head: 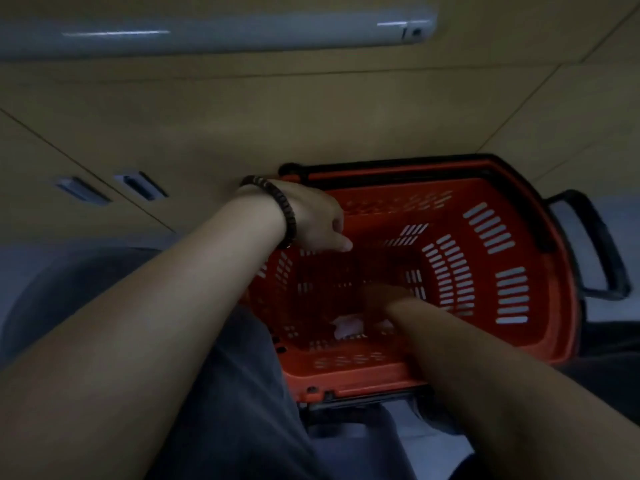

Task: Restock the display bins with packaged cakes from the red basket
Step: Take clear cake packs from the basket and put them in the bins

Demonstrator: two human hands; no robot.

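Reaching from above in the head view, both bare arms go into the red basket (512,258), a slotted hard-plastic tub with black handles. Left hand (317,220), beaded bracelet (277,206) on its wrist, curls loosely near the rim. Right hand (384,294) is blurred deep inside; its grip cannot be told. A pale crinkled packet (346,325) lies on the basket's bottom.

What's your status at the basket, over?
Left hand on red basket far rim. Right hand deep inside, blurred, grip unclear. Pale packet at bottom. Nothing blocking.
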